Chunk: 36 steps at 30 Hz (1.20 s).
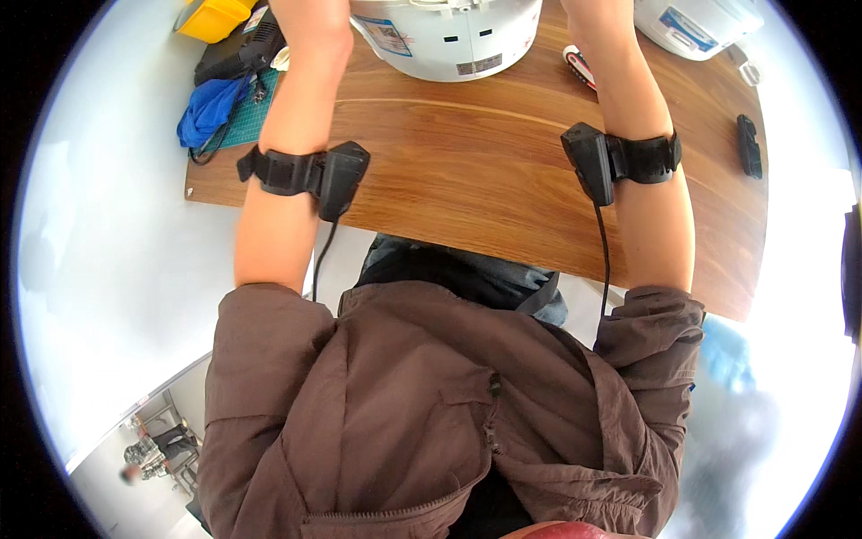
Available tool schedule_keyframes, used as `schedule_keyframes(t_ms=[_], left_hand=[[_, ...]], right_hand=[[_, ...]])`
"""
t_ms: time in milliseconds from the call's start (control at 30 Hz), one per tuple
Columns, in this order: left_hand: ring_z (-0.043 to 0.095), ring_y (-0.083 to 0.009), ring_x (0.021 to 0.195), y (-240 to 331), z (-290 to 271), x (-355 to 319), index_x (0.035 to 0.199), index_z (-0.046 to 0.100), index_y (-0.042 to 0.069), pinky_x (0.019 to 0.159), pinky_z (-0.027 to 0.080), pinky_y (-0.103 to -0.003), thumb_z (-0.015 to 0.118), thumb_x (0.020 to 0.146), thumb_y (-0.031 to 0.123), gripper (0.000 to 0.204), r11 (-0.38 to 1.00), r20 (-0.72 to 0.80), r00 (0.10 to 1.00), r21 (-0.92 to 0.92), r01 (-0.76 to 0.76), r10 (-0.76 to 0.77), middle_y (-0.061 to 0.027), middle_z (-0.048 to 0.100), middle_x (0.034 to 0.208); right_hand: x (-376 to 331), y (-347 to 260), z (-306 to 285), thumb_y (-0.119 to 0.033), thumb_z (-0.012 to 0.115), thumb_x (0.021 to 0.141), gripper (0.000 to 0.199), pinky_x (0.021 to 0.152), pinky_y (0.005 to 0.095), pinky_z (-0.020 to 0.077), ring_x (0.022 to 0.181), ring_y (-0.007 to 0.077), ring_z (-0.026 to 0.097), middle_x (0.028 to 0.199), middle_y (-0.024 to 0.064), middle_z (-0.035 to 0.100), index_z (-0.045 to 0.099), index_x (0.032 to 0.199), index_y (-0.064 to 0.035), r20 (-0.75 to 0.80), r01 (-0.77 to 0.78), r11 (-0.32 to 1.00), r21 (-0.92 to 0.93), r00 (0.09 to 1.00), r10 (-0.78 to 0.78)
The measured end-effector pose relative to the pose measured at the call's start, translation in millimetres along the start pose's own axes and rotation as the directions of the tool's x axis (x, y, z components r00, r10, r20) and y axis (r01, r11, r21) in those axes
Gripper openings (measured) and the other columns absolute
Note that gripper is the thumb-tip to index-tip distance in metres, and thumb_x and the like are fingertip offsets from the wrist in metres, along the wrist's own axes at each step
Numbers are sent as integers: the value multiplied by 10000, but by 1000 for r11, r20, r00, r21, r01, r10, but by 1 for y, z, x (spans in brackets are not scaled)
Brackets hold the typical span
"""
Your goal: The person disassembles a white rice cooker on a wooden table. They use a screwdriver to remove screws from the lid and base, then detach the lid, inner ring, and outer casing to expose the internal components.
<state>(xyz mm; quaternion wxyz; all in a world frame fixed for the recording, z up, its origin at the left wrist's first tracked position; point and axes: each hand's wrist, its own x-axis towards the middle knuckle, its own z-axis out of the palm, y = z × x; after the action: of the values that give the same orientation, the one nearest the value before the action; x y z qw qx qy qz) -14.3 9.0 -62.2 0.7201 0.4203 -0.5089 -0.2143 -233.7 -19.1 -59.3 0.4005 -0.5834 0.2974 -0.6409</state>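
- So both forearms reach up toward the white appliance (pixel 449 40), a roundish thing at the far side of the tabletop (pixel 467 144), its upper part cropped off.
- Hands: can't tell if they're spread, pressed together or pinching anything, the top edge cuts them off.
- My guess at the step: handling that appliance, one arm on either side of it.
- Next move, I'd say, calls for a steady hold on both sides, since the curved wall looks slick.
- Surface is brown wood grain. Left has a blue cloth (pixel 206 112), green mat (pixel 247 126) and yellow bin (pixel 214 18). Right has a black gadget (pixel 749 146) and another white container (pixel 700 25).
- Room's bright: white wall (pixel 117 225) on the left, plus what looks like a blurry person (pixel 151 454) way off lower left.
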Motion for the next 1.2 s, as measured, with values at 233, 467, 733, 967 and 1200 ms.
schedule_keyframes(t_ms=[233,467,733,967,1200], left_hand=[[538,-252,1235,-19,3,-54,1621,161,-30,1060,437,-365,663,1004,482,946,930,242,901,-11,-368,360,-176,532,1392],[531,-271,1274,-22,5,-55,1542,412,5,1110,404,-397,883,833,326,910,804,319,824,235,-547,468,-167,547,1398],[547,-271,1227,-5,5,-65,1378,632,42,1075,413,-388,840,831,149,595,749,349,831,374,-547,433,-140,615,1326],[543,-280,1206,-7,13,-65,1354,629,40,1059,412,-393,797,785,44,593,701,338,811,411,-583,477,-138,622,1332],[534,-304,1246,-15,13,-64,1374,588,17,1072,407,-405,813,769,49,646,708,352,795,368,-602,493,-154,606,1374]], right_hand=[[2,1,8,-231,654,1016,502,764,252,518,891,116,652,1014,120,742,584,1335,150,-82,6,1000,-22,997,-8],[3,12,10,-232,643,1022,479,719,246,500,830,97,627,951,82,727,603,1304,152,-74,79,993,90,995,-72],[-2,-1,15,-252,621,1028,469,670,263,469,759,92,578,873,61,696,619,1275,147,-103,48,998,-30,993,-51],[1,-10,15,-252,612,1026,454,676,274,476,772,105,592,882,78,702,639,1246,144,-110,-30,998,-60,994,23],[2,-4,13,-244,606,1023,462,685,303,494,766,125,621,875,105,719,622,1274,143,-136,17,998,-53,990,-24]])
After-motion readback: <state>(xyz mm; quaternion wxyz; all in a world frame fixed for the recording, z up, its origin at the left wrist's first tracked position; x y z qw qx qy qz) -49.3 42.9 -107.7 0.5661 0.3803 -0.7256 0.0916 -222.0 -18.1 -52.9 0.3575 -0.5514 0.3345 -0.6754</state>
